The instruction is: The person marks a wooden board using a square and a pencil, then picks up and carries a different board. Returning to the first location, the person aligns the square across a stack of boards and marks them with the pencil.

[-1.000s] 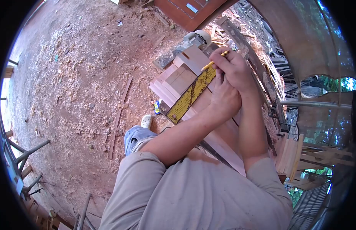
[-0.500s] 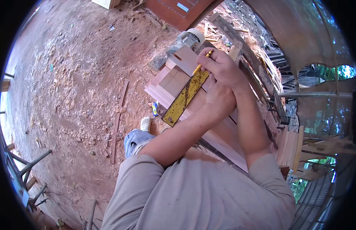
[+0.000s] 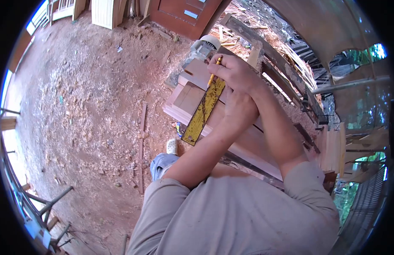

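My right hand [image 3: 231,72] is closed around a yellow pencil [image 3: 213,75]. The pencil's lower end meets the left edge of a worn yellow try square [image 3: 200,117], near its upper end. That flat blade lies slantwise across pinkish wooden boards [image 3: 169,109], and its lower end overhangs them. Beneath the right hand and forearm, my left hand [image 3: 241,106] is closed at the upper part of the square. The left fingertips and the square's stock are hidden. Against the blade's left side sits a short, paler wood block [image 3: 189,97].
A motor [image 3: 204,47] stands beyond the boards. Scrap wood [image 3: 235,36] lies behind to the right. A thin wooden strip [image 3: 142,148] rests on the shaving-strewn ground at left, near a pale clog [image 3: 172,146]. A brown door panel [image 3: 175,17] is at the back.
The view has shifted, bringing more of the ground behind into sight. The yellow blade looks slightly more upright. Both hands keep their grips, and the pencil stays at the blade's upper left edge.
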The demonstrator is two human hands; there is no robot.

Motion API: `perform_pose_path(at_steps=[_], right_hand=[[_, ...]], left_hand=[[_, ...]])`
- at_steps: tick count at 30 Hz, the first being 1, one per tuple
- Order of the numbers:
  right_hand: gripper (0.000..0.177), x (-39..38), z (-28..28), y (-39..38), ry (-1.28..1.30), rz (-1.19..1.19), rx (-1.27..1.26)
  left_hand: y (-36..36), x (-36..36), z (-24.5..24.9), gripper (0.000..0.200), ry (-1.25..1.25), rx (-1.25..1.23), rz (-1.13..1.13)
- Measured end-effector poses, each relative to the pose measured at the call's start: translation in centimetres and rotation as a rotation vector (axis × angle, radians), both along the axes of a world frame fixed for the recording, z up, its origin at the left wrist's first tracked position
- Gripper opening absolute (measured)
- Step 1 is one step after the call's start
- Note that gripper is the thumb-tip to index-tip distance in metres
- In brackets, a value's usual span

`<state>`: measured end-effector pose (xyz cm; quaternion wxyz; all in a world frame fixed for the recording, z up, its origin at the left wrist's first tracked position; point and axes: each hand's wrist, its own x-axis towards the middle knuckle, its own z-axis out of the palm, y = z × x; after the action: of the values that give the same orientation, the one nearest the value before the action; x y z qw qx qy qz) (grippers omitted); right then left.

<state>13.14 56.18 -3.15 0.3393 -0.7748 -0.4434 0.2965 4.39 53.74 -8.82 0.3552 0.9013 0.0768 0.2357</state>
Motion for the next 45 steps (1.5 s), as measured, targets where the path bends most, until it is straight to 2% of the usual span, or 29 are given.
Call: perform_pose_path(at_steps=[4, 6, 7, 9, 10, 12, 13, 15, 16, 18, 19, 21, 23, 25, 27, 28, 29, 30, 31, 32, 33, 34, 36, 38, 40, 42, 43, 45], right_hand=[[0.02, -0.1, 1.5, 0.4, -0.131, -0.09, -0.098], [0.02, 0.0, 1.6, 0.7, -0.153, -0.085, -0.07], [0.02, 0.0, 1.6, 0.8, -0.17, -0.07, -0.053], [0.021, -0.6, 1.6, 0.6, -0.252, 0.001, -0.077], [0.021, -0.9, 1.6, 0.5, -0.324, 0.071, -0.102], [0.02, -0.8, 2.2, 0.7, -0.297, 0.108, -0.089], [0.021, -0.1, 2.2, 0.8, -0.304, 0.073, -0.089], [0.021, 0.8, 3.1, 1.4, -0.354, 0.012, -0.088], [0.021, 0.9, 3.3, 1.5, -0.358, 0.017, -0.09], [0.022, 0.8, 3.6, 1.9, -0.613, 0.024, -0.154], [0.022, 0.5, 3.6, 2.0, -0.617, 0.034, -0.156], [0.016, -1.3, 3.2, 1.7, -0.735, 0.163, -0.073], [0.013, -3.1, 2.7, 1.1, -0.841, 0.304, 0.063], [0.013, -5.1, 2.6, 0.8, -0.778, 0.361, 0.064], [0.013, -5.5, 2.8, 0.8, -0.718, 0.41, 0.065], [0.014, -5.0, 3.0, 1.0, -0.581, 0.325, -0.014], [0.015, -4.4, 3.3, 1.1, -0.443, 0.238, -0.092], [0.015, -3.7, 3.5, 1.3, -0.447, 0.239, -0.092], [0.016, -2.7, 3.6, 1.4, -0.223, 0.112, -0.147], [0.017, -1.3, 3.5, 1.5, 0.002, -0.015, -0.198], [0.02, 1.8, 0.7, 1.5, -0.086, -0.002, -0.112], [0.02, 2.0, 1.2, 1.7, -0.088, -0.001, -0.112], [0.021, 1.5, 2.8, 2.1, -0.374, -0.017, -0.118], [0.021, 0.2, 2.6, 2.1, -0.425, -0.047, -0.167], [0.02, -1.1, 1.7, 1.7, -0.794, 0.199, -0.01], [0.018, -4.0, 2.1, 1.3, -0.781, 0.287, 0.01], [0.016, -5.2, 2.6, 1.1, -0.77, 0.37, 0.034], [0.016, -6.5, 3.7, 0.8, -0.662, 0.325, -0.038]], left_hand=[[-0.2, 0.3, -0.3, 0.036, -0.094, 0.165, 0.075], [-0.3, 0.4, 0.0, 0.036, -0.198, 0.267, 0.287], [-0.3, 0.4, 0.1, 0.036, -0.208, 0.268, 0.289], [-0.1, 0.2, 0.4, 0.04, -0.008, -0.026, 0.031], [-0.1, 0.3, 0.3, 0.04, -0.016, -0.029, 0.038], [0.1, 0.6, 0.0, 0.043, 0.071, -0.072, -0.045], [0.0, 0.7, -0.2, 0.043, 0.066, -0.075, -0.038], [-0.2, 0.4, -0.1, 0.043, -0.006, 0.219, 0.191], [-0.3, 0.3, 0.0, 0.043, -0.009, 0.216, 0.196], [-0.2, 0.3, 0.2, 0.048, 0.064, 0.178, 0.153], [-0.1, 0.4, 0.2, 0.048, 0.061, 0.173, 0.163], [-0.3, 0.8, -0.6, 0.056, -0.095, -0.065, 0.031], [-1.3, 1.5, -3.2, 0.058, -0.119, -0.025, 0.036], [-2.5, 2.3, -5.0, 0.06, -0.139, 0.013, 0.04], [-2.9, 2.7, -4.9, 0.058, -0.475, -0.62, -0.01], [-2.8, 2.9, -4.9, 0.058, -0.477, -0.623, -0.009], [-1.9, 2.5, -3.6, 0.057, -0.312, -0.452, -0.04], [-1.1, 1.9, -2.2, 0.056, -0.149, -0.278, -0.07], [-0.4, 1.1, -0.9, 0.056, -0.152, -0.277, -0.069], [0.1, 0.3, 0.4, 0.055, 0.0, -0.046, -0.01], [0.4, -0.1, 1.0, 0.054, 0.152, 0.185, 0.051], [0.3, 0.1, 0.7, 0.054, 0.151, 0.185, 0.052], [0.1, 0.3, 0.1, 0.053, -0.002, 0.17, 0.14], [-0.1, 0.3, 0.1, 0.054, 0.023, 0.084, 0.087], [-0.5, 0.8, -0.7, 0.055, 0.048, -0.005, 0.037], [-2.0, 2.3, -3.5, 0.055, -0.327, -0.294, 0.0], [-2.6, 2.8, -4.4, 0.055, -0.324, -0.299, 0.005], [-3.0, 3.4, -5.2, 0.054, -0.314, -0.223, 0.016]])
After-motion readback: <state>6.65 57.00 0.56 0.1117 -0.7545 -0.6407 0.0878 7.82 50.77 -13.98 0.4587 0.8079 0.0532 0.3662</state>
